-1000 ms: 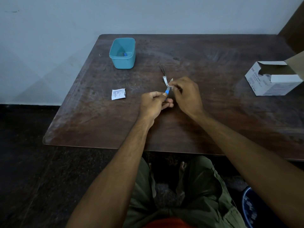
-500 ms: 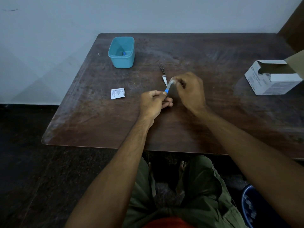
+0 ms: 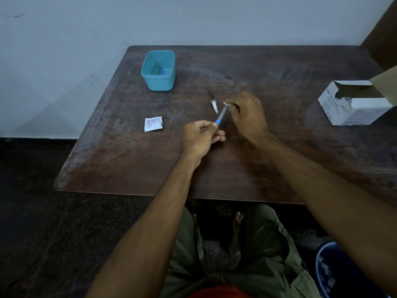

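Pinching the blue-handled tool (image 3: 221, 114) by its handle with the left hand (image 3: 200, 137) and a white wad (image 3: 226, 102) at its tip with the right hand (image 3: 248, 116), over the tabletop (image 3: 129, 164).

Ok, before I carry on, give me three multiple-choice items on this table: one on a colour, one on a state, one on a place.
1. The handle of the tool gripped by the left hand is: A) red B) blue C) yellow
2. The white box is: A) open B) taped shut C) crushed flat
3. The nail clipper lies: A) in the left hand B) on the table, near the right hand C) inside the white box
Answers: 1 B, blue shows above the fingers; 2 A, its flap stands up; 3 B, it rests on the wood, untouched, while the right hand pinches a white swab at the tool's tip.
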Action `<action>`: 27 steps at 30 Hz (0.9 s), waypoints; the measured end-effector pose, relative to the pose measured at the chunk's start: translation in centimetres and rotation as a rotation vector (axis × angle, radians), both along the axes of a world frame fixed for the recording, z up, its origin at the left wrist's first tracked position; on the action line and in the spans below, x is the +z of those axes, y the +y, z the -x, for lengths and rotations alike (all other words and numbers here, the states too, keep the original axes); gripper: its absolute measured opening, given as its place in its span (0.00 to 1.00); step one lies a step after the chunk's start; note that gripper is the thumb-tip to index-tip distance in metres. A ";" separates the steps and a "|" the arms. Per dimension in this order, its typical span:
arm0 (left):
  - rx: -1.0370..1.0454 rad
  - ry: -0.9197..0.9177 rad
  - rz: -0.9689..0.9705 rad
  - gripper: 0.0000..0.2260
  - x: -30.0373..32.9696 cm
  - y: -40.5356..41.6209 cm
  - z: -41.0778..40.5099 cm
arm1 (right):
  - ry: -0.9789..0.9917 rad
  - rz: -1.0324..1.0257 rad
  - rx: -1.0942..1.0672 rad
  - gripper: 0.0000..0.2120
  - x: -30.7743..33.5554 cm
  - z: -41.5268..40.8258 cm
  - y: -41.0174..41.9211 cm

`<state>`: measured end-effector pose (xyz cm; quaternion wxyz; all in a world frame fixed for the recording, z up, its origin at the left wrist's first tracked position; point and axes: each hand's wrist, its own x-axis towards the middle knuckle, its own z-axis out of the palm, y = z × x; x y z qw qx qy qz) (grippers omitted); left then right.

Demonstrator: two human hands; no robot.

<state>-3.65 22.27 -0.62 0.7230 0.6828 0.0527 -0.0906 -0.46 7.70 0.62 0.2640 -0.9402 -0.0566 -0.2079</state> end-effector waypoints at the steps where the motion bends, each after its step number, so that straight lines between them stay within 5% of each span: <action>1: -0.001 0.000 0.001 0.05 0.0 0.0 0.0 | -0.001 0.009 0.007 0.13 0.0 0.0 0.1; 8: 0.005 -0.003 0.000 0.04 0.1 -0.1 0.1 | -0.043 -0.144 -0.067 0.12 -1.1 0.5 0.1; 12: -0.002 0.027 0.023 0.06 0.2 0.0 0.0 | 0.114 -0.782 -0.262 0.09 -0.8 -0.1 0.5; 15: -0.005 0.071 0.064 0.06 0.3 0.1 -0.2 | 0.224 -1.001 -0.185 0.06 -0.7 0.6 1.6; 27: 0.006 0.075 0.061 0.08 0.5 0.1 -0.1 | 0.163 -0.860 -0.107 0.06 -1.3 1.8 2.5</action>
